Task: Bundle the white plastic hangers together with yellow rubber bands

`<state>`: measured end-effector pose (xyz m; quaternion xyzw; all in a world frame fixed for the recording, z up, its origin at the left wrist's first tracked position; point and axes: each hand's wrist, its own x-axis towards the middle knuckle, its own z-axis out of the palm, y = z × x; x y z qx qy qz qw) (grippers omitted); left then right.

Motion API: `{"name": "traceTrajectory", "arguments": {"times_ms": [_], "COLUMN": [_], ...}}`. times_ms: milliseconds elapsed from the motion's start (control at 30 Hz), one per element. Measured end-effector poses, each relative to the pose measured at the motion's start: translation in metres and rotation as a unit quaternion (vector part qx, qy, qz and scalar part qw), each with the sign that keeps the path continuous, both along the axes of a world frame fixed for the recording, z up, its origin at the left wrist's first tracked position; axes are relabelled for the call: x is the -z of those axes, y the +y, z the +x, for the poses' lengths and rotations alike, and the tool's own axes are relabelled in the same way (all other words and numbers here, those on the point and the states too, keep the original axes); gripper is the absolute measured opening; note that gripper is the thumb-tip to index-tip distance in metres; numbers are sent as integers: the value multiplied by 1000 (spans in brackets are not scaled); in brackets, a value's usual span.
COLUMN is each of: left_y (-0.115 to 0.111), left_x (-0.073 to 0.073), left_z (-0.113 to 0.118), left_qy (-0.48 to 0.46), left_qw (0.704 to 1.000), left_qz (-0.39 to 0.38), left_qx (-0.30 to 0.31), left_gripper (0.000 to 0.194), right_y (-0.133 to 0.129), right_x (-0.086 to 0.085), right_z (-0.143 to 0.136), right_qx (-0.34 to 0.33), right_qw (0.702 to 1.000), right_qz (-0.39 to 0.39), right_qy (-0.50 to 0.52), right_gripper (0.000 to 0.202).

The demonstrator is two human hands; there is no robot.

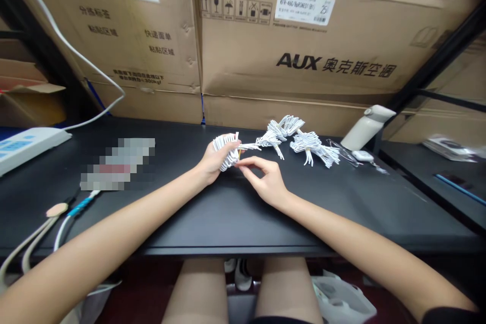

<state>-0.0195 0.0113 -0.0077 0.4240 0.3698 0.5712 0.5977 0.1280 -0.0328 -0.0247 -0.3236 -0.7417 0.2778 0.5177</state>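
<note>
My left hand (213, 162) is wrapped around a bundle of thin white cords (227, 148), holding it just above the black table. The folded cords fan out past the fingers, and loose ends stick out to the right. A narrow yellow band, which looks like a rubber band (239, 154), shows against the bundle. My right hand (268, 179) pinches at the band's lower end with thumb and index finger. Beyond the hands lie more white cord bundles (285, 126), and another group (309, 146) rests just to their right.
Large cardboard boxes (304, 76) wall off the back of the black table (212, 217). A pale bottle (364, 129) leans at the back right, beside a small white case (362, 156). At left are a white power strip (34, 147), a blurred-out object (121, 162) and cables.
</note>
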Motion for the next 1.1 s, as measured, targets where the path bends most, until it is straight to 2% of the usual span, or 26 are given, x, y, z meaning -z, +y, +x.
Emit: {"name": "traceTrajectory", "arguments": {"times_ms": [100,167,233,300,367,467,533,800,1000,1100], "left_y": [2,2,2,1,0,-1,-1,1,-3,-3], "left_x": [-1,-1,0,0,0,-2,-2,0,-3,-4], "left_z": [-1,-2,-1,0,1,2,2,3,3,2], "left_qy": [-11,-15,-15,-13,-13,-20,-28,-38,-32,-32], "left_qw": [1000,1000,1000,1000,1000,999,999,998,999,999], "left_qz": [-4,-4,-9,-17,-24,-29,-31,-22,-38,-31], "left_qx": [-12,-16,-15,-9,-6,-19,-30,-41,2,15], "left_gripper": [30,31,30,30,29,29,30,28,21,21], "right_y": [5,9,12,14,13,12,10,5,12,12], "right_x": [3,6,7,7,5,3,2,1,1,-2], "right_z": [-1,-1,1,3,5,6,5,3,8,12], "right_qx": [-20,1,25,30,44,83,90,67,6,36], "right_qw": [995,985,983,993,999,988,980,971,964,964], "right_qz": [-78,-125,-132,-93,-17,103,148,213,241,240], "right_qy": [66,119,122,67,-8,-85,-101,-86,-110,-111], "right_gripper": [18,21,22,18,14,11,13,19,24,21]}}
